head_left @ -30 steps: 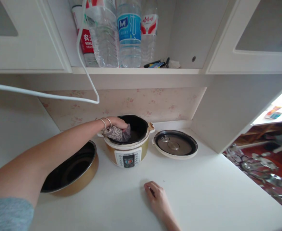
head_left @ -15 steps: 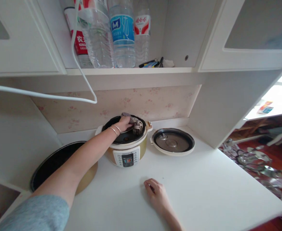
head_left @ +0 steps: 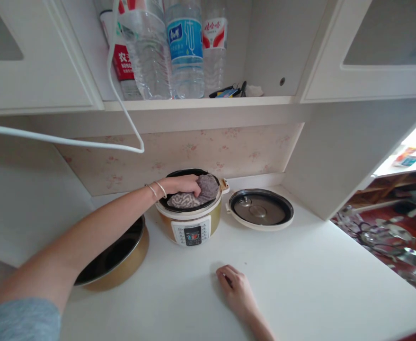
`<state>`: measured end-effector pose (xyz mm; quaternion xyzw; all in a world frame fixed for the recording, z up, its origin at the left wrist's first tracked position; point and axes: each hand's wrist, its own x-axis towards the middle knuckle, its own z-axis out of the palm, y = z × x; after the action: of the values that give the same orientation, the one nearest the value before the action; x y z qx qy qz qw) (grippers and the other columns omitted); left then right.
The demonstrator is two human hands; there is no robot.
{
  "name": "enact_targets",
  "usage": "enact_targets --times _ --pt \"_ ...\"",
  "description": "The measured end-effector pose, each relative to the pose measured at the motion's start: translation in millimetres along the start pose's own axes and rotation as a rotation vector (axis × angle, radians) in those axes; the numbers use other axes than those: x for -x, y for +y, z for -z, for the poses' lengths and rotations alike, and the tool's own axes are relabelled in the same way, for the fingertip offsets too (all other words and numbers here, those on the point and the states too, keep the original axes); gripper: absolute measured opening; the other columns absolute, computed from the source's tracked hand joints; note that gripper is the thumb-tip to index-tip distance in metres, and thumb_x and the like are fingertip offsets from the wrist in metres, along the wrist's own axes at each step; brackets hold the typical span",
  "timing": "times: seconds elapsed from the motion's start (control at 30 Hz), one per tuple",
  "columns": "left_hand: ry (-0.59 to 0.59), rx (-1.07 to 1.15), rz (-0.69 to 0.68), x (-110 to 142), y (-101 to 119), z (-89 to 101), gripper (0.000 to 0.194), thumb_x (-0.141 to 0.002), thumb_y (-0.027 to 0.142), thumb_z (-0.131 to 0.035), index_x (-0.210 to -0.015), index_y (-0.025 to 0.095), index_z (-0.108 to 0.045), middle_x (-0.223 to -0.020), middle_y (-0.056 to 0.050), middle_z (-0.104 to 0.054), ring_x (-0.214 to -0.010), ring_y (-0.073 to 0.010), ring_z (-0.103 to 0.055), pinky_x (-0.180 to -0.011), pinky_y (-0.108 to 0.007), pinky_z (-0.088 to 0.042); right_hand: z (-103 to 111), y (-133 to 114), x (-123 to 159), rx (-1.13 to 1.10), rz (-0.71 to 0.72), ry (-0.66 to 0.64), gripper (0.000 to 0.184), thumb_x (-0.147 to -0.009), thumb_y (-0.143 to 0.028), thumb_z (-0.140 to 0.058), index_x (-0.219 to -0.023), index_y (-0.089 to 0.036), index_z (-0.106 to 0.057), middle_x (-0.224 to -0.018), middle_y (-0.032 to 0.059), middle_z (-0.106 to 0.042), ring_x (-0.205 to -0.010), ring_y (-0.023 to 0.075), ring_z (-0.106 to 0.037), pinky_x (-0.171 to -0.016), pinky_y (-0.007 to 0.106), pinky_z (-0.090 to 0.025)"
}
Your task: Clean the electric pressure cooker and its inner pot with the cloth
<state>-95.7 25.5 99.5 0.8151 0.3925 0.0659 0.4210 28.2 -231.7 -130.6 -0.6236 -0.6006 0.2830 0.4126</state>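
Observation:
My left hand (head_left: 190, 183) is inside the mouth of a rice cooker (head_left: 213, 222), closed on a grey-brown patterned cloth (head_left: 184, 200). The cloth spreads over much of the dark opening and bunches up at the right of my fingers. Two thin bangles circle that wrist. On the white counter, in front of the cooker, rests my right hand (head_left: 234, 286), its fingers curled loosely with nothing seen in them. The cooker's round lid (head_left: 261, 210) lies detached to the right, its dark inner side up.
A gold-sided dark pot (head_left: 122, 271) stands at the left, partly behind my forearm. Overhead, a cabinet shelf (head_left: 264, 100) carries several plastic bottles (head_left: 186, 52). A white cable (head_left: 69, 142) hangs across the upper left. The counter (head_left: 300, 289) ends at the right.
My left hand has shifted slightly right inside the cooker. The cloth, bunched before, now lies spread across more of the opening. My right hand stays in place on the counter.

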Motion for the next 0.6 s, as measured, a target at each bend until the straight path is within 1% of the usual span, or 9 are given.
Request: enact_targets --times 0.1,0.17,0.27,0.3,0.33,0.43,0.5,0.57,0.6 --pt "-0.084 -0.137 0.03 13.2 -2.9 22.9 0.027 -0.046 0.007 -0.066 -0.071 0.017 -0.072 -0.069 0.001 -0.07 -0.062 -0.02 -0.064 -0.053 -0.024 -0.046 -1.1 0.6 -0.5 0.015 -0.002 -0.006 0.036 -0.094 -0.038 -0.038 -0.081 -0.02 -0.066 -0.083 0.0053 -0.066 -0.076 0.0161 -0.06 -0.069 0.024 -0.042" --pt "-0.141 -0.221 0.07 17.2 -8.5 38.6 0.03 -0.043 0.004 -0.064 -0.069 0.018 -0.072 -0.067 0.002 -0.069 -0.063 -0.0198 -0.063 -0.055 -0.024 -0.047 -1.7 0.7 -1.3 0.022 -0.007 -0.005 0.036 -0.094 -0.038 -0.038 -0.081 -0.02 -0.066 -0.083 0.0052 -0.066 -0.075 0.0158 -0.06 -0.068 0.024 -0.042" --pt "-0.231 -0.475 0.077 16.5 -22.7 54.3 0.031 -0.045 0.002 -0.061 -0.068 0.02 -0.072 -0.064 0.003 -0.068 -0.063 -0.0193 -0.062 -0.058 -0.024 -0.046 -2.6 1.1 -2.8 0.022 -0.017 -0.001 0.036 -0.095 -0.039 -0.038 -0.08 -0.02 -0.066 -0.082 0.0052 -0.066 -0.075 0.0157 -0.06 -0.068 0.024 -0.042" --pt "-0.241 -0.593 0.044 14.6 -29.1 56.0 0.031 -0.047 0.002 -0.06 -0.069 0.021 -0.072 -0.064 0.002 -0.068 -0.063 -0.0195 -0.062 -0.06 -0.025 -0.047 -2.9 1.4 -3.2 0.021 -0.019 0.0 0.036 -0.095 -0.038 -0.038 -0.08 -0.02 -0.066 -0.082 0.0051 -0.066 -0.075 0.0156 -0.06 -0.068 0.024 -0.041" --pt "-0.222 -0.712 -0.014 11.7 -36.0 55.7 0.03 -0.049 0.002 -0.06 -0.069 0.022 -0.072 -0.064 0.001 -0.068 -0.065 -0.0199 -0.063 -0.064 -0.027 -0.047 -3.2 1.8 -3.7 0.021 -0.02 0.001 0.036 -0.095 -0.038 -0.038 -0.08 -0.02 -0.066 -0.082 0.005 -0.066 -0.074 0.0155 -0.06 -0.068 0.024 -0.041" --pt "-0.03 -0.995 -0.287 -2.7 -56.6 45.7 0.02 -0.057 0.0 -0.059 -0.06 0.018 -0.069 -0.063 -0.007 -0.068 -0.074 -0.0242 -0.065 -0.082 -0.037 -0.046 -4.0 3.0 -4.4 0.016 -0.022 0.012 0.035 -0.094 -0.037 -0.039 -0.08 -0.02 -0.066 -0.081 0.0048 -0.066 -0.073 0.0149 -0.06 -0.067 0.023 -0.041" --pt "0.063 -1.066 -0.434 -16.4 -64.9 36.0 0.022 -0.061 -0.003 -0.056 -0.054 0.015 -0.065 -0.065 -0.012 -0.068 -0.084 -0.0278 -0.065 -0.094 -0.044 -0.04 -4.1 3.5 -4.6 0.003 -0.024 0.02 0.035 -0.094 -0.037 -0.04 -0.08 -0.02 -0.066 -0.081 0.0049 -0.066 -0.073 0.0148 -0.06 -0.067 0.023 -0.041" --pt "0.068 -1.08 -0.524 -31.1 -65.3 27.4 0.024 -0.064 -0.004 -0.053 -0.056 0.014 -0.066 -0.074 -0.015 -0.069 -0.096 -0.03 -0.062 -0.103 -0.047 -0.031 -3.8 3.6 -5.0 -0.005 -0.026 0.028 0.034 -0.094 -0.037 -0.041 -0.08 -0.02 -0.067 -0.081 0.005 -0.066 -0.073 0.0149 -0.06 -0.067 0.023 -0.041" --pt "0.058 -1.077 -0.567 -38.3 -62.6 23.8 0.025 -0.067 -0.003 -0.052 -0.061 0.015 -0.068 -0.082 -0.015 -0.07 -0.104 -0.0301 -0.059 -0.106 -0.046 -0.028 -3.6 3.5 -5.2 -0.006 -0.027 0.034 0.034 -0.094 -0.037 -0.041 -0.08 -0.02 -0.067 -0.081 0.005 -0.066 -0.073 0.0149 -0.06 -0.067 0.023 -0.041"
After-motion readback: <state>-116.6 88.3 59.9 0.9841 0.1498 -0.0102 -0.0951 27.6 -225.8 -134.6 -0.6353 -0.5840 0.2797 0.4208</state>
